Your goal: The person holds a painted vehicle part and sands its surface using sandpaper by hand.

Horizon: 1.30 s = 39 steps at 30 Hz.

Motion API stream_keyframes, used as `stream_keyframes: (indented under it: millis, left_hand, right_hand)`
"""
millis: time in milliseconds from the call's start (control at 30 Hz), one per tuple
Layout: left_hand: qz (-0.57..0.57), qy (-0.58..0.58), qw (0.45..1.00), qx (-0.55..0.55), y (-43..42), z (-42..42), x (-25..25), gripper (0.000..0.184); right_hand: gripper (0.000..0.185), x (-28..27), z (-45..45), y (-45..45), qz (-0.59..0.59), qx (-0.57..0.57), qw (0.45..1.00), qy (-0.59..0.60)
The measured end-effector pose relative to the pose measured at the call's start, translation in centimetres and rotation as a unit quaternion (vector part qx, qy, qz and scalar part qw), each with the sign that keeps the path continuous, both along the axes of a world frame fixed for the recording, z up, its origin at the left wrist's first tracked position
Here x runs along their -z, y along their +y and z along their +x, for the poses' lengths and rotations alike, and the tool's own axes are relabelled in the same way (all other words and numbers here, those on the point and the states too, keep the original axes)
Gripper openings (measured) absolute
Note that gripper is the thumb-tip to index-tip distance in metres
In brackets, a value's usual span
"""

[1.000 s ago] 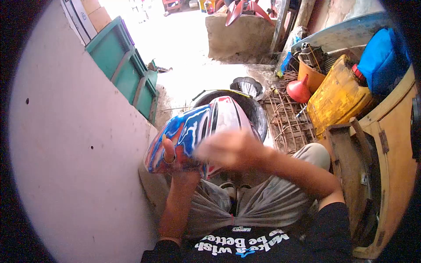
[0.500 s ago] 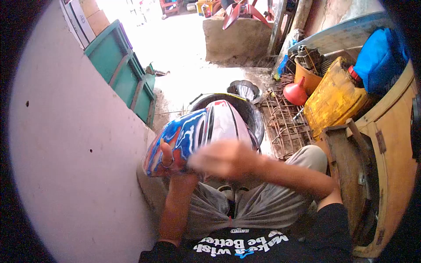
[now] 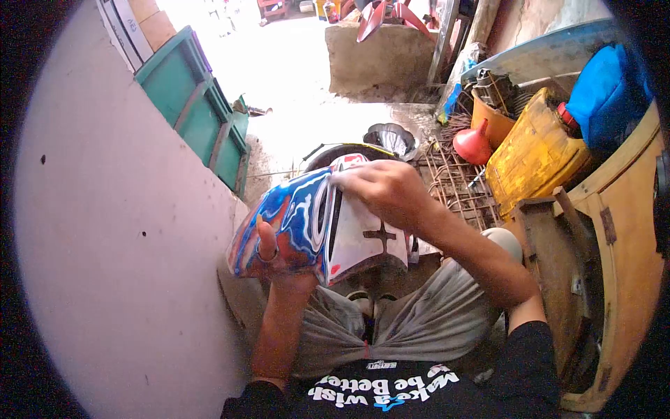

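Observation:
A glossy painted shell-like panel, swirled in blue, red and white, rests over my lap. Its right part is white with a dark cross mark. My left hand grips the panel's lower left side, the thumb upright in front and the other fingers mostly hidden. My right hand presses bunched fingertips on the upper edge where blue meets white. Something pale may be under those fingertips, too small to make out. Behind the panel, a black basin shows only its rim.
A pale wall stands close on my left, with a green panel beyond. To the right are a metal grid, a red funnel, a yellow jerrycan and wooden furniture. A dark scalloped bowl lies ahead.
My right hand has moved up and away from me across the panel, from its lower middle to its upper edge, uncovering the cross mark. My left hand keeps its hold.

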<state>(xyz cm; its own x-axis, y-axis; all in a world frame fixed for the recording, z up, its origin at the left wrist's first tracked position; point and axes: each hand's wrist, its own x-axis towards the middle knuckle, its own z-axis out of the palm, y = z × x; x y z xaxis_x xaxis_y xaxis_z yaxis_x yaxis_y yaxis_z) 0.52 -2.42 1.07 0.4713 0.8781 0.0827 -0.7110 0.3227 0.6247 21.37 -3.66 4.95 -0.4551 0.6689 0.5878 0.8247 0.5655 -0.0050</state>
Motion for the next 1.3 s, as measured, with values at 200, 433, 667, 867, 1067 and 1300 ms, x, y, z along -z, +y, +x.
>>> stream_keyframes:
  millis: [200, 433, 667, 867, 1067, 1300]
  left_hand:
    - [-0.065, -0.213, 0.966, 0.129, 2.0, -0.7, 2.4, 0.101]
    - [0.000, -0.054, 0.998, 0.022, 1.9, 0.2, 2.2, 0.100]
    - [-0.027, -0.044, 0.999, -0.013, 0.9, 0.7, 0.5, 0.100]
    - [-0.011, 0.022, 1.000, -0.008, 0.9, -0.2, -0.5, 0.096]
    - [-0.014, -0.056, 0.998, 0.003, 1.6, 0.3, 0.6, 0.094]
    - [-0.001, -0.058, 0.996, 0.061, 1.6, -0.5, 1.7, 0.097]
  right_hand:
    - [0.031, 0.3, -3.8, -3.0, 0.040, -0.136, 0.988, 0.061]
    - [0.033, 0.1, -4.6, -3.8, 0.026, -0.113, 0.993, 0.013]
    - [0.029, -0.4, -1.6, -1.4, -0.023, 0.012, 0.999, -0.025]
    - [0.033, -1.3, 0.0, -0.3, -0.120, 0.037, 0.991, -0.054]
    - [0.033, 0.0, -4.4, -3.2, 0.049, -0.167, 0.984, 0.029]
    - [0.030, 0.2, -2.5, -1.9, 0.002, -0.073, 0.997, 0.020]
